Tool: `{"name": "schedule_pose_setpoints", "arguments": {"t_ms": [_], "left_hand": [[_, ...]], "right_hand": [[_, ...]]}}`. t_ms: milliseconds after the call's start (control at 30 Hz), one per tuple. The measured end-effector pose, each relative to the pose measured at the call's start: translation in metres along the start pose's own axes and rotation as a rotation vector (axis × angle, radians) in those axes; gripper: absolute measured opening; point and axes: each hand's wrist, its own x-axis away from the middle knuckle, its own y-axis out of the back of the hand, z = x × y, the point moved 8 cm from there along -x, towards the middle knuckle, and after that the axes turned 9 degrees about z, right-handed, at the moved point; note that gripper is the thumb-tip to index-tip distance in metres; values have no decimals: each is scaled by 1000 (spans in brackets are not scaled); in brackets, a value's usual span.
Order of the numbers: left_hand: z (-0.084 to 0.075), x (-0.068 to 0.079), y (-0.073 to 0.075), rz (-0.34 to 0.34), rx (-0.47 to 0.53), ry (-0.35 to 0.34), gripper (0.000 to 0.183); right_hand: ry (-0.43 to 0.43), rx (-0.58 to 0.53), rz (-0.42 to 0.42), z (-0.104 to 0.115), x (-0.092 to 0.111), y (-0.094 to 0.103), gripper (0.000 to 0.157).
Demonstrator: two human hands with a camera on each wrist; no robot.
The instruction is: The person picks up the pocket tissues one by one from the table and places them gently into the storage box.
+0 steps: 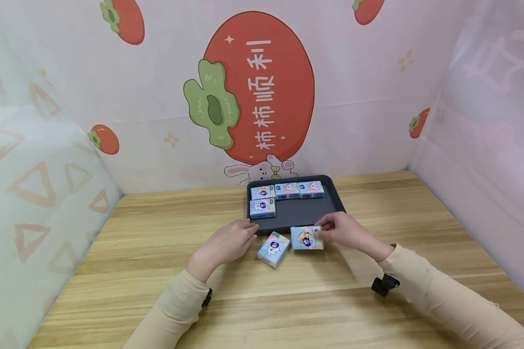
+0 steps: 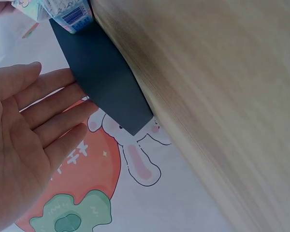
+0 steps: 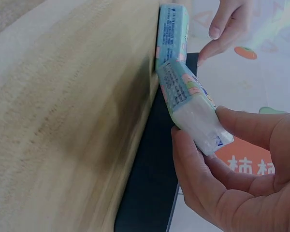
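Observation:
My right hand (image 1: pixel 342 231) pinches a small blue tissue pack (image 1: pixel 304 238) between thumb and fingers, close by the front rim of a dark grey tray (image 1: pixel 305 213). In the right wrist view this held pack (image 3: pixel 188 96) is tilted, its white end towards the palm. My left hand (image 1: pixel 229 242) has its fingers straight, fingertips at the tray's front left corner. Between the hands another tissue pack (image 1: pixel 273 249) lies slanted on the table. Inside the tray, three packs, one of them a pink-printed pack (image 1: pixel 286 190), line the back, and a fourth-corner pack (image 1: pixel 262 208) sits before the left one.
The wooden table (image 1: pixel 157 271) reaches back to a white cloth wall (image 1: pixel 157 82) printed with persimmons and a rabbit. Cloth side walls stand at left and right. A small black camera (image 1: pixel 385 285) is strapped at the right wrist.

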Motion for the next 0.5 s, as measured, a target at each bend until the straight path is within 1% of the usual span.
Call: {"name": "schedule_pose_setpoints", "arguments": {"t_ms": [333,500], "left_hand": [[0,0,0,1,3,5,34],[0,0,-1,5,3,11,35]], "right_hand": [[3,-2,4,5,-1,7,34],[-22,16,-2,7,-2,13,35]]}}
